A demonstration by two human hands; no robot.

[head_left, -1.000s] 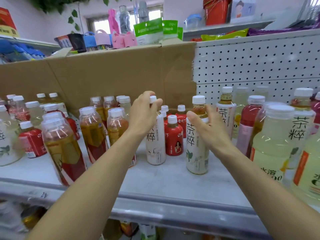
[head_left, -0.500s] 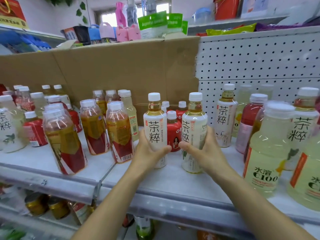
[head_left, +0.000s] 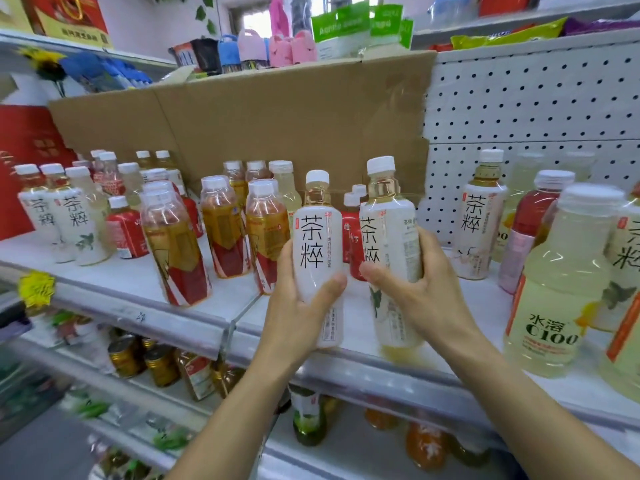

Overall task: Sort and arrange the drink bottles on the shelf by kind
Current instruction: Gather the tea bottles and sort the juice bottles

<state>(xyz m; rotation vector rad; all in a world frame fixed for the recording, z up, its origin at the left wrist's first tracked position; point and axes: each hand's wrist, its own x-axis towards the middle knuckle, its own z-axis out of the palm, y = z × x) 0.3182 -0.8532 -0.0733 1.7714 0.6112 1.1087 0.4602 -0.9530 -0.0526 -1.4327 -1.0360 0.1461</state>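
My left hand (head_left: 298, 306) grips a white-labelled tea bottle (head_left: 317, 237) with a white cap, held just above the front of the white shelf (head_left: 214, 299). Beside it, my right hand (head_left: 420, 292) grips a second tea bottle (head_left: 388, 230) of the same kind, tilted slightly. More white tea bottles stand at far left (head_left: 74, 220) and at right (head_left: 479, 220). Amber bottles with red labels (head_left: 173, 244) stand left of my hands. Small red bottles (head_left: 351, 233) show between the two held ones.
A large pale yellow C100 bottle (head_left: 561, 282) stands at the front right, a red drink bottle (head_left: 533, 223) behind it. Brown cardboard (head_left: 277, 126) and white pegboard (head_left: 533, 109) back the shelf. Cans and bottles fill the lower shelf (head_left: 159, 365).
Both hands moved from the bottle tops to their bodies, closed round them, and lifted the two tea bottles up and toward me, off the shelf. The camera shifted right and closer.
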